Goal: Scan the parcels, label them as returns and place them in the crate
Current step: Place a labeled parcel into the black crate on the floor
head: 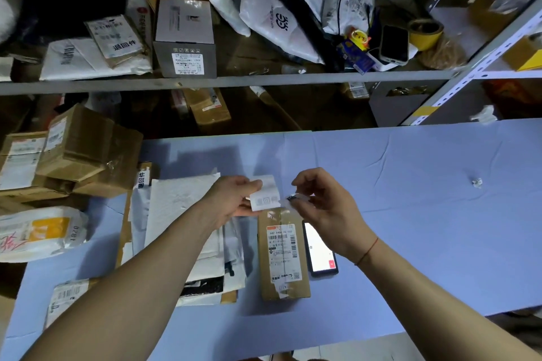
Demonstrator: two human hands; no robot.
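Left hand (231, 199) pinches a white return label (265, 195) above the counter (410, 184); right hand (325, 202) fingers pinch its peeling edge. Directly below lies a brown parcel (283, 261), a lit phone (319, 249) just beside it. Flat mailers (181, 214) and stacked cartons (88, 152) crowd the left; shelving (234, 79) stands behind.
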